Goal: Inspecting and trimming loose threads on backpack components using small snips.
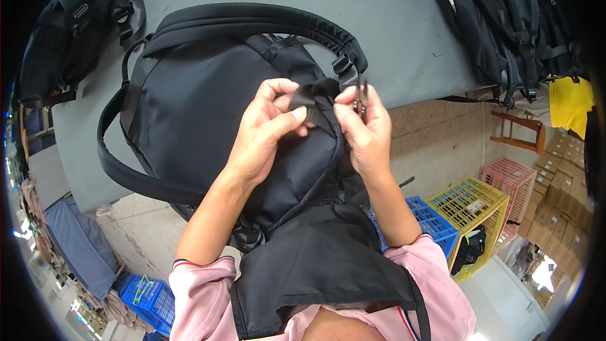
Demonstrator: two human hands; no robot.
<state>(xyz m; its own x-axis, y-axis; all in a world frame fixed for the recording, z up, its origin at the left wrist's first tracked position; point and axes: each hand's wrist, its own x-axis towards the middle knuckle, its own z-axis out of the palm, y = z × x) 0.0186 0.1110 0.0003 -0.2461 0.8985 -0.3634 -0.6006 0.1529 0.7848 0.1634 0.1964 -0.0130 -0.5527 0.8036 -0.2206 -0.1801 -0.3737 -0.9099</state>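
A black backpack (pixel 196 107) lies on the grey table in front of me, its padded shoulder straps (pixel 252 14) looped out over its far and left sides. My left hand (pixel 265 123) pinches a short black webbing strap (pixel 307 98) at the bag's right side between thumb and fingers. Close by on the right, my right hand (pixel 367 129) is closed around small dark thread snips (pixel 362 98), their tips pointing up and away from me. Its thumb and forefinger meet at the edge of the same black fabric. A strap buckle (pixel 344 63) sits just beyond that hand.
The grey table (pixel 404 38) bears more black bags (pixel 72 31) at the far left and others (pixel 505 19) at the far right. Blue (pixel 416 218), yellow (pixel 470 199) and pink crates (pixel 508 180) stand on the floor to the right, near stacked cardboard boxes (pixel 562 183) and a wooden stool (pixel 521 131).
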